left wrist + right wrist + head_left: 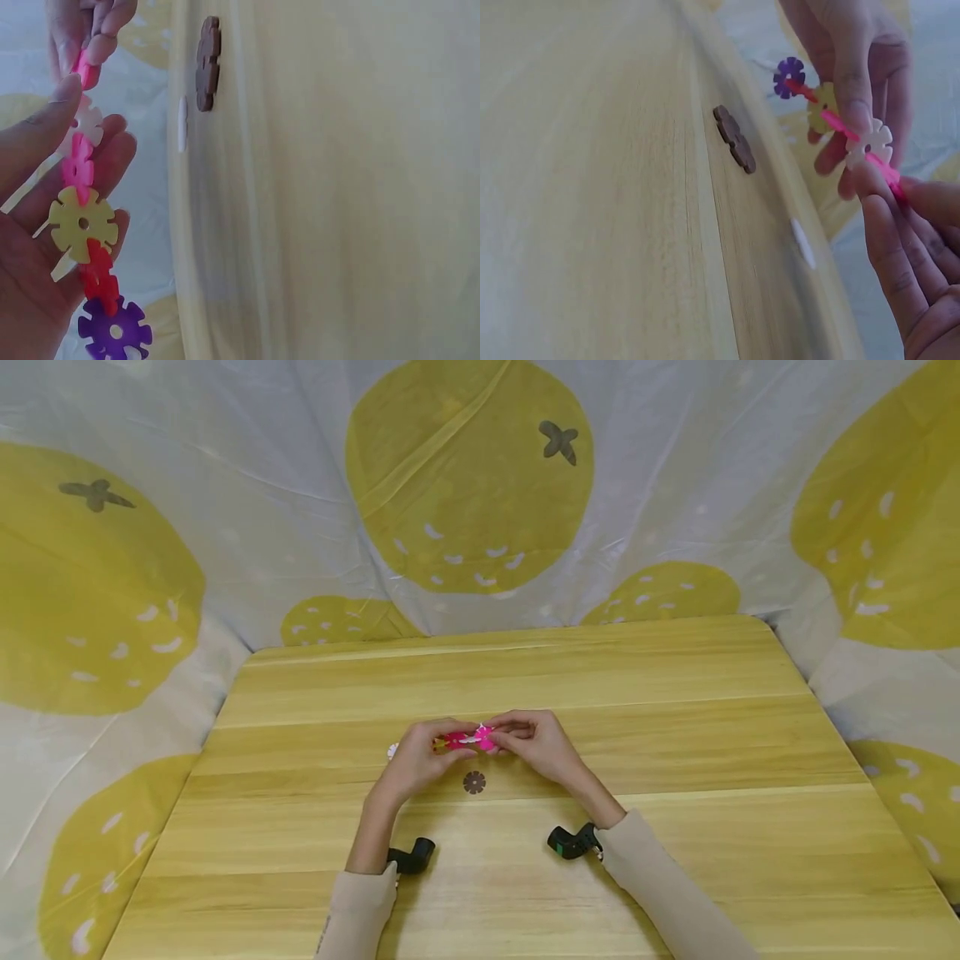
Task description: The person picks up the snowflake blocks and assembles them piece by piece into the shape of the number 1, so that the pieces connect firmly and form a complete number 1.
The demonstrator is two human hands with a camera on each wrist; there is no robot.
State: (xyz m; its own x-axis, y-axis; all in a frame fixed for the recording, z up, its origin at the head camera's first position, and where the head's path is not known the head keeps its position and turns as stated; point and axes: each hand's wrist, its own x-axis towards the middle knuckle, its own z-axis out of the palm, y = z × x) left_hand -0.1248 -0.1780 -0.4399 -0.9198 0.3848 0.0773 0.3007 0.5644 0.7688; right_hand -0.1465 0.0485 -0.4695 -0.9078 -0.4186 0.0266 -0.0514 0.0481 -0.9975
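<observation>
A chain of notched plastic discs is stretched between both hands: purple [115, 330], red [100, 277], yellow [67, 225], pink [78, 166], white [879, 139] and a bright pink end disc [485, 737]. My left hand [422, 758] holds the chain with its thumb near the white disc, the fingers behind it. My right hand [538, 745] pinches the pink end disc, which is slotted into the white one. A bit of white shows at the purple disc's lower edge. On the table below lies a brown disc [474, 782].
The wooden table [675, 718] spreads around the hands. In the left wrist view a loose white disc [182, 124] lies near the brown one. Black wrist cameras [573, 841] sit at both wrists. A fruit-print cloth [645, 485] hangs behind the table.
</observation>
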